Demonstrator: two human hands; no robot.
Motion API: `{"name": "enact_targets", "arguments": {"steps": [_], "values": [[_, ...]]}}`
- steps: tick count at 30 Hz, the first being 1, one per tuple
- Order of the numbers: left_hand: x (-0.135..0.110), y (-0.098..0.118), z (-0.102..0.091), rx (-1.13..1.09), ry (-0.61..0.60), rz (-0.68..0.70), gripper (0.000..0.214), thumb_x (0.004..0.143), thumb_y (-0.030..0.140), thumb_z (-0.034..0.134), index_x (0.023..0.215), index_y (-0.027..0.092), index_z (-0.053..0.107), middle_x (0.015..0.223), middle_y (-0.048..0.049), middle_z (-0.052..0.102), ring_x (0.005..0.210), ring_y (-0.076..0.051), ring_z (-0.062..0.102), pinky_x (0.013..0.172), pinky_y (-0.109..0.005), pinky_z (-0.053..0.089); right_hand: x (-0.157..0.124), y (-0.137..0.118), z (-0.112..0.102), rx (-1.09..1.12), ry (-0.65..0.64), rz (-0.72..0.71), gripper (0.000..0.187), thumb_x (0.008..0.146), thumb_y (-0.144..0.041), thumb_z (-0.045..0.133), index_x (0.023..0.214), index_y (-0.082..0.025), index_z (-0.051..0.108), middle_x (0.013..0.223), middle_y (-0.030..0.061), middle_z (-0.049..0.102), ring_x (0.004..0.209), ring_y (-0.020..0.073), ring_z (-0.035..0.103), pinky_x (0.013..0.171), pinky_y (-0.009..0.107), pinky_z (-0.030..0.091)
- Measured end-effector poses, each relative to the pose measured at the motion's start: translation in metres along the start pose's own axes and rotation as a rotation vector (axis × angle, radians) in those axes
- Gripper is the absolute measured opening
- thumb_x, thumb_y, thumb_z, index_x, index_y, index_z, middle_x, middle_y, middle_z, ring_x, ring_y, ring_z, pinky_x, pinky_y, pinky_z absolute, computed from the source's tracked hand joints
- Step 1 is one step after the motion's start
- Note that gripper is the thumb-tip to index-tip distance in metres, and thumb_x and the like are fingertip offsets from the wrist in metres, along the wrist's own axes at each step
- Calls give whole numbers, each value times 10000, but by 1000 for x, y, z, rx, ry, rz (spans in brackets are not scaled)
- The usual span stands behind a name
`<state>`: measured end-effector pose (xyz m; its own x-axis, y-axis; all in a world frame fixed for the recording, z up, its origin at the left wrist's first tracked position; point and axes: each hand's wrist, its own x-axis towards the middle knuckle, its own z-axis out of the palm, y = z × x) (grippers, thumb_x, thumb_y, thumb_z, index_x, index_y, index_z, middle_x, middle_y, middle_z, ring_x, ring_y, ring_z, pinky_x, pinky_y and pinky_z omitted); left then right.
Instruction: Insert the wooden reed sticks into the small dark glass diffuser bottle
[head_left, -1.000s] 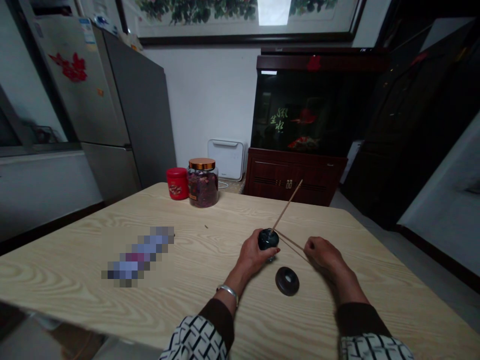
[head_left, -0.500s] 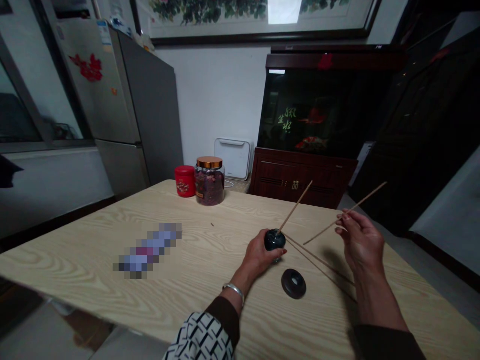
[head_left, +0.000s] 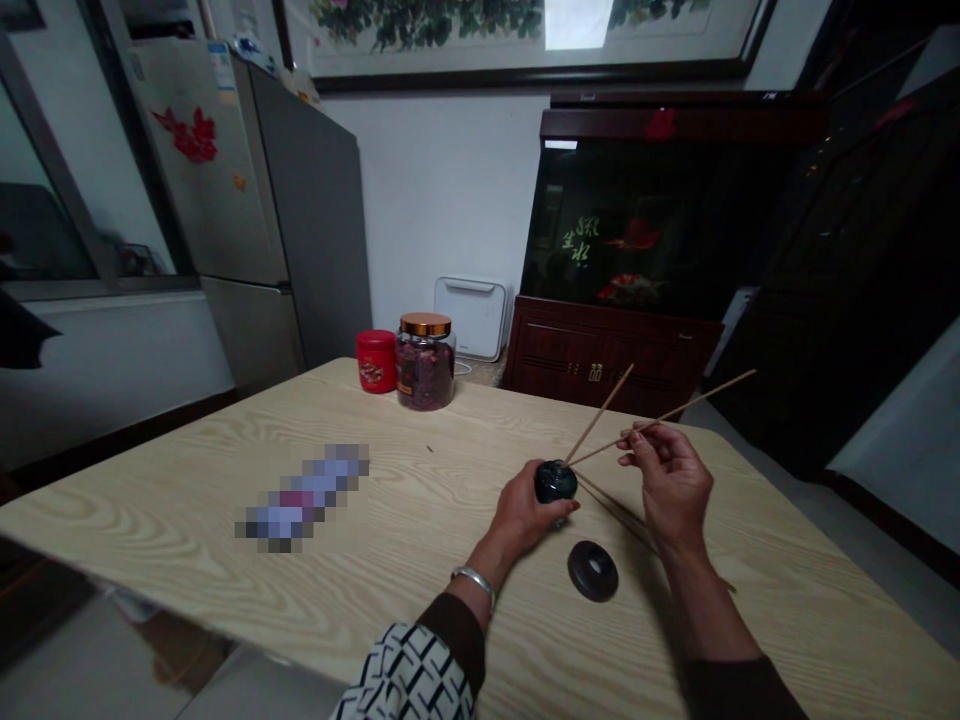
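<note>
My left hand [head_left: 519, 515] is wrapped round a small dark glass bottle [head_left: 556, 484] on the table. One thin wooden stick [head_left: 602, 412] leans up out of its mouth. Between thumb and fingertips, my right hand [head_left: 675, 485] pinches another reed stick [head_left: 709, 394], slanted with its lower tip at the bottle's mouth; whether the tip is inside I cannot tell. More sticks [head_left: 616, 513] run from beside the bottle toward the lower right, partly hidden behind my right hand and forearm. A dark ring-shaped cap [head_left: 592, 572] lies in front of the bottle.
On the wood-grain table [head_left: 405, 560], a red canister [head_left: 376, 362] and a copper-lidded glass jar [head_left: 425, 368] stand at the back. A blurred-out item [head_left: 304, 498] lies to the left. Beyond the table are a fish tank [head_left: 637, 220] and a fridge [head_left: 247, 200].
My right hand has moved left with its stick, bringing the lower tip from above the table to the bottle's mouth. My left hand keeps its hold on the bottle.
</note>
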<state>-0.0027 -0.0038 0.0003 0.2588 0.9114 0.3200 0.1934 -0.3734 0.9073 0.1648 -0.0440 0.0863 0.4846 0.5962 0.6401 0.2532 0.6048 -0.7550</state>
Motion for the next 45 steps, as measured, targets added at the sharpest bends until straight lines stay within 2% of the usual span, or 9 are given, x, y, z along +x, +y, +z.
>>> {"name": "enact_targets", "arguments": {"steps": [9,12,14,17,20,29,35,41,45], "values": [[0,3,-1,22,3,24,563,656,399,823,1143,217,607,1029,-40,694,927,-214,638,828,-309,507,-12,18,10,-184,-391,160,333,860,-470,605,993,-174,684,919,77,699,769,191,653,614,289,518],[-1,5,-1,9,3,3,575,649,413,829,1140,207,612,1002,-44,697,904,-216,641,828,-317,513,-2,24,-10,-327,-329,141,345,880,-481,545,1001,-184,673,900,74,705,732,187,650,617,286,488],[-1,6,-2,7,4,-9,578,645,413,832,1137,201,616,996,-49,699,898,-218,642,831,-323,516,6,31,-31,-574,-349,130,281,870,-439,542,937,-204,681,858,58,708,719,183,646,648,287,460],[-1,6,-1,2,6,-13,591,642,405,833,1150,197,612,1006,-53,701,906,-222,645,832,-327,521,10,46,-58,-991,-557,196,174,817,-352,567,809,-233,693,822,46,712,757,197,642,651,288,404],[-1,4,0,-3,6,-9,620,646,404,830,1182,197,600,1029,-59,700,934,-229,646,836,-328,522,6,60,-71,-1197,-703,306,119,765,-318,598,774,-244,691,828,45,714,777,205,629,619,284,358],[-1,-1,0,-9,8,9,620,653,410,829,1191,204,602,1029,-63,699,936,-228,653,843,-336,527,4,82,-73,-1187,-730,315,132,818,-250,536,761,-198,642,848,72,704,742,168,596,618,257,334],[0,-1,1,2,14,-15,637,637,414,838,1188,200,602,1027,-68,696,934,-235,652,846,-348,528,6,88,-74,-1130,-756,329,108,750,-186,601,842,-204,655,840,36,703,755,154,587,639,240,339],[0,1,1,14,11,-6,636,647,411,831,1198,198,596,1040,-70,694,947,-237,646,853,-348,517,3,81,-71,-1158,-787,295,107,798,-207,551,784,-196,657,813,49,696,745,154,592,642,248,336],[-1,3,-1,14,8,-7,627,652,419,826,1193,199,598,1024,-64,697,934,-233,648,841,-342,519,2,64,-69,-1210,-710,245,128,826,-241,530,771,-209,641,798,58,691,720,172,593,610,268,327]]}}
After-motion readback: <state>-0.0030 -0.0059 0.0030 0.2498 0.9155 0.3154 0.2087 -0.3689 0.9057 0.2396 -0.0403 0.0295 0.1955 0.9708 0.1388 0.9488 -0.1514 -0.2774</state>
